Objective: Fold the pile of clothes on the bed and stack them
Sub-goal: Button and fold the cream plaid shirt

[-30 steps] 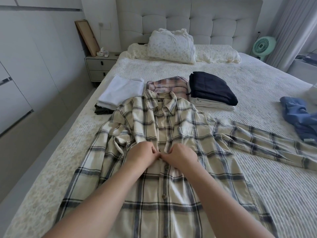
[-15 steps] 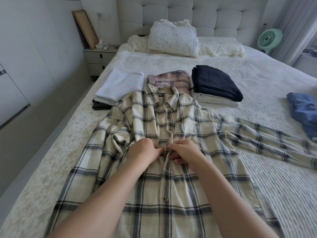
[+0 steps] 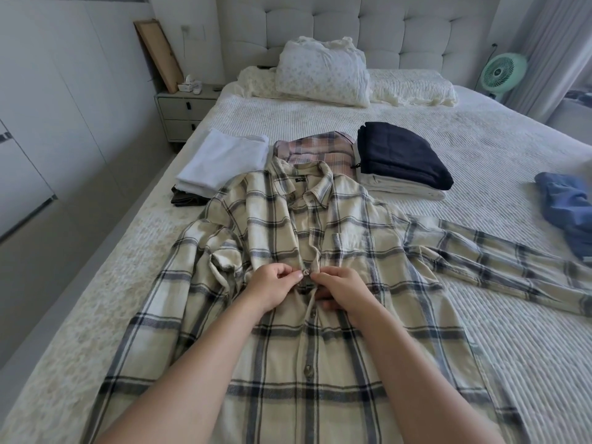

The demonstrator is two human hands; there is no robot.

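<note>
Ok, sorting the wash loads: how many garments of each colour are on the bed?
Plaid: 2, cream shirt, pink shirt
White: 2, left white piece, right white piece
Dark: 2, navy piece, dark bottom piece
Blue: 1, blue garment
Total: 7

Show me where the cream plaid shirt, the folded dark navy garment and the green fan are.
cream plaid shirt (image 3: 352, 238): head view, on its chest pocket.
folded dark navy garment (image 3: 400, 153): head view, on its top face.
green fan (image 3: 504, 72): head view, on its round grille.

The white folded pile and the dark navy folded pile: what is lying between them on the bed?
In the head view, a folded pink plaid garment lies between the white folded pile and the dark navy folded pile. The collar of the cream plaid shirt overlaps its near edge.
</note>
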